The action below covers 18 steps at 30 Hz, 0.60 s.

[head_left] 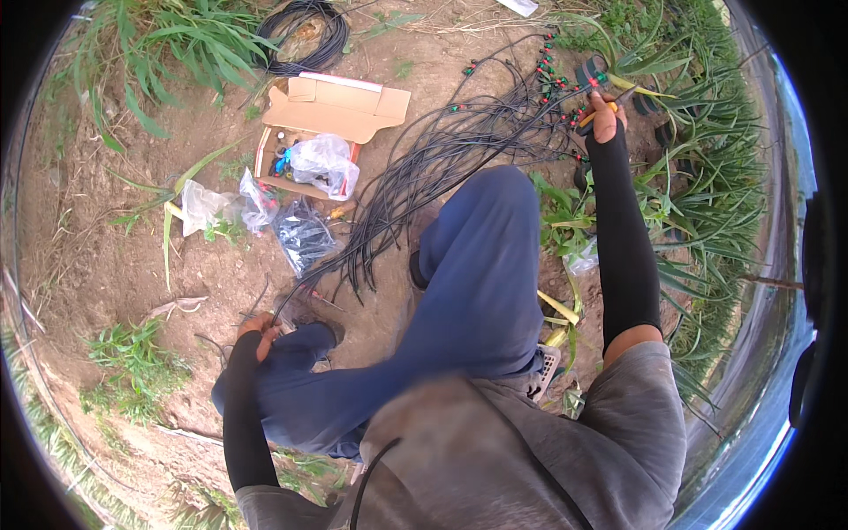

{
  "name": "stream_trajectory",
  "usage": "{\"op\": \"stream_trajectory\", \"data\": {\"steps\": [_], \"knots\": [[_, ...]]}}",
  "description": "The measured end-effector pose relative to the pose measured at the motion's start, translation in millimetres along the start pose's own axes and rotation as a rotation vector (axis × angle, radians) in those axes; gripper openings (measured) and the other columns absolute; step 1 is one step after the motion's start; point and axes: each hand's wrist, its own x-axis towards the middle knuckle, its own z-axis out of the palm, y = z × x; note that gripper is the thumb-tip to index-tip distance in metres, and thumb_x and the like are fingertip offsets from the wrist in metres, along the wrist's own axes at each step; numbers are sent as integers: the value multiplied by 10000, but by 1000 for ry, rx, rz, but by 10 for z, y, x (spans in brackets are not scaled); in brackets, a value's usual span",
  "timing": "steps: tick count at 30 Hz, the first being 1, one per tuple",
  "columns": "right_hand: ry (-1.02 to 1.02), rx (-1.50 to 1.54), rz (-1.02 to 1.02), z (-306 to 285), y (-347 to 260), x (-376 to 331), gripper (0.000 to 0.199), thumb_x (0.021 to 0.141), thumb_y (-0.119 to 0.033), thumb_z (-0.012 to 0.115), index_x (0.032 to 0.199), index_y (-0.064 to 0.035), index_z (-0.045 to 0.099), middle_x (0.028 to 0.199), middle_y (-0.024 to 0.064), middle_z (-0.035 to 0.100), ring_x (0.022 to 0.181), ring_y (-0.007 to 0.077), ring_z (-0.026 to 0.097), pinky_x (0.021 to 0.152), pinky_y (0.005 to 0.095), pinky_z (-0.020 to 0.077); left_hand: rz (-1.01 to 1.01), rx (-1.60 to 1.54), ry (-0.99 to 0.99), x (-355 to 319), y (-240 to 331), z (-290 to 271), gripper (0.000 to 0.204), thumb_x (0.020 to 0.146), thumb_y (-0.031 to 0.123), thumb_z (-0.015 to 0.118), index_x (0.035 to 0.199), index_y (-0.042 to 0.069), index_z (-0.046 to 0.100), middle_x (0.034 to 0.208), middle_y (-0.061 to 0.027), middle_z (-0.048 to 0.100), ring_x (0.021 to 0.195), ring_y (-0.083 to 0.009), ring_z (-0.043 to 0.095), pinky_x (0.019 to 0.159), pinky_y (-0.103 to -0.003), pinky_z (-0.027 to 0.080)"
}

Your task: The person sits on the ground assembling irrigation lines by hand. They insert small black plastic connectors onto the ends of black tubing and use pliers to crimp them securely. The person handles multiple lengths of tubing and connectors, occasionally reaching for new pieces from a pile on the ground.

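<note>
Head view: the left hand (258,334), low beside the bent knee, has its grip nearly closed on the end of a black tube (282,308). The right hand (608,122), extended to the upper right, has its grip wrapped around an orange-handled tool (586,120); a tube also appears to run to its fingertips. Whether the tool's own mouth is wide or narrow cannot be told.

Between the hands, loose tubes (442,166) lie across the soil in a crossing bundle, with red and green connectors (545,78) clustered near the right hand.

Possible faults: a pull from either end could tighten the crossed tubes into a tangle, or snag the connectors on one another or on the spiky plants (720,190). Holding tool and tube together could loosen the right grip, or nick a tube if the tool is sharp.

Farther out, an open cardboard box (346,108) holds a clear bag (323,162); a black coil (292,67) lies beyond it.
</note>
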Motion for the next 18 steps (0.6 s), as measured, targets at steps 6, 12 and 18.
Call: {"op": "stream_trajectory", "data": {"steps": [6, 12, 18], "knots": [[123, -148, 300, -342, 1368, -313, 234, 817, -46, 689, 964, -55, 508, 731, 51, 571, 557, 131, 534, 489, 274, 428, -17, 103, -101, 324, 429, 405, 176, 876, 101, 568, 1022, 40, 643, 779, -60, 647, 690, -109, 605, 657, -267, 487], [162, -190, 241, -522, 1604, 396, 219, 868, -82, 666, 976, -50, 478, 708, 84, 575, 473, 160, 499, 396, 320, 404, 138, 193, -64, 965, 936, 607, 208, 882, 57, 574, 1079, 24, 635, 843, -82, 668, 712, -114, 623, 682, -276, 501], [68, -4, 98, -542, 960, 1612, 286, 872, -193, 682, 1047, -37, 517, 842, 72, 635, 792, 179, 654, 583, 298, 480, 139, 84, -64, 1726, 1916, 836, 535, 869, 215, 639, 1350, 43, 478, 1051, -195, 673, 980, -272, 666, 848, -345, 507]]}}
